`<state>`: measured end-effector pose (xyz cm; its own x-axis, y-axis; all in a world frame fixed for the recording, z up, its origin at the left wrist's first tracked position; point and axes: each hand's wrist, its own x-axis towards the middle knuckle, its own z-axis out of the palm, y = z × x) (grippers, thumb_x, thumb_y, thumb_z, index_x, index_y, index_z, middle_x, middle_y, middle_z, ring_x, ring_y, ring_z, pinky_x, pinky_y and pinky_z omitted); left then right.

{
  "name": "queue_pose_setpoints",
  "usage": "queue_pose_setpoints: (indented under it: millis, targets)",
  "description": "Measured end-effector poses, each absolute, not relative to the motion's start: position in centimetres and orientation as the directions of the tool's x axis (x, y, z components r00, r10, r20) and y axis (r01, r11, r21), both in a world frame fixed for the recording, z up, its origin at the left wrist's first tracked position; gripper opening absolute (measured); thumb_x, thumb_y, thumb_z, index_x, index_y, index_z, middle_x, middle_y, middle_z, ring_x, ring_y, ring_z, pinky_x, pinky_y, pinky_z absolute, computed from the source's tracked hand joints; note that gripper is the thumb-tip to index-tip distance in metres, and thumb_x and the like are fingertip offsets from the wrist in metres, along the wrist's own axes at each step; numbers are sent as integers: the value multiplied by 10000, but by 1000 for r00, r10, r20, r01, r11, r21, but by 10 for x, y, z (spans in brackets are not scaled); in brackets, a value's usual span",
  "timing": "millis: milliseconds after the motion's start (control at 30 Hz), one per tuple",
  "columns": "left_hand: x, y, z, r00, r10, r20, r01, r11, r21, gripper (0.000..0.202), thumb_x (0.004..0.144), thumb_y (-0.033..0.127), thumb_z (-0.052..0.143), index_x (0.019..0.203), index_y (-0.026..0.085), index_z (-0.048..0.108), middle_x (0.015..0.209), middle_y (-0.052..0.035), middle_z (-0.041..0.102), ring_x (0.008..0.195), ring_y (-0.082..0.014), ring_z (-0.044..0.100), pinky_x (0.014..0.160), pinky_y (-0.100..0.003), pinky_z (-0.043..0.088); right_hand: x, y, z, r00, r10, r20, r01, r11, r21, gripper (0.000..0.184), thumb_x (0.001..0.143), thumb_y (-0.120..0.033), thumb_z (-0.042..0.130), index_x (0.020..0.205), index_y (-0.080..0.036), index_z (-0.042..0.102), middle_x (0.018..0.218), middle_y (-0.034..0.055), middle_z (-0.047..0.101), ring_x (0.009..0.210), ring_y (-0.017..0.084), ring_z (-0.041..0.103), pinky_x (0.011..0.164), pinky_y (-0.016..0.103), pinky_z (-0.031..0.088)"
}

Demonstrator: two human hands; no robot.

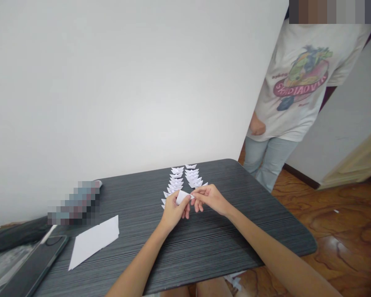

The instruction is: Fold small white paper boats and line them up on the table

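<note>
A small piece of folded white paper (pixel 182 197) is held between both hands above the dark table. My left hand (pixel 173 210) grips its left side, thumb on top. At its right corner, my right hand (pixel 212 199) pinches the paper between thumb and fingers. Just beyond the hands stand two rows of small folded paper boats, a left row (pixel 176 181) and a right row (pixel 192 175), several in each. My hands hide the near ends of these rows.
A stack of white paper sheets (pixel 95 241) lies on the table's left, beside a dark phone-like device (pixel 38 264). A blurred-out object (pixel 77 202) is behind it. The table (pixel 250 231) meets a white wall. A person in a white T-shirt (pixel 306 82) stands at the right.
</note>
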<state>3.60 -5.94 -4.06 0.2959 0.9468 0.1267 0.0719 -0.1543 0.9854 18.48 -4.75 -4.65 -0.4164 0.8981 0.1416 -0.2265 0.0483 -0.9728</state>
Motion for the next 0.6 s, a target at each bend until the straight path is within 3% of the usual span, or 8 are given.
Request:
queue_pose_setpoints:
  millis: [200,333,433,600]
  targets:
    - [34,-44,-38,285,953,106,43,-123,991,273,723,391,524,638,143,447,377,65,463,254,-48,403,261,-138,249,178,-35,-51,-305,924,231,-49,227,-973,208,743,-322,534,756,-116,563,537,-10,541,344,67,496,303,164,310]
    - [27,-37,-37,318,946,62,-79,-39,996,346,738,460,478,668,120,481,464,3,548,331,-96,514,305,-164,335,177,-28,-53,-243,929,279,53,300,-953,172,741,-302,534,731,-133,562,518,-25,526,334,45,453,324,163,291]
    - [21,-34,-34,289,957,12,-191,46,981,410,761,488,424,650,100,496,530,-68,606,427,-151,593,383,-206,419,180,-23,-48,-156,946,284,59,296,-953,182,730,-313,547,709,-132,554,521,-21,532,331,43,445,326,167,283]
    - [21,-34,-23,214,977,16,-186,25,982,326,705,409,553,694,84,540,605,-93,653,515,-178,635,485,-232,485,186,-19,-32,-133,965,224,-18,224,-975,245,713,-362,559,716,-117,550,525,-6,539,322,51,447,302,168,259]
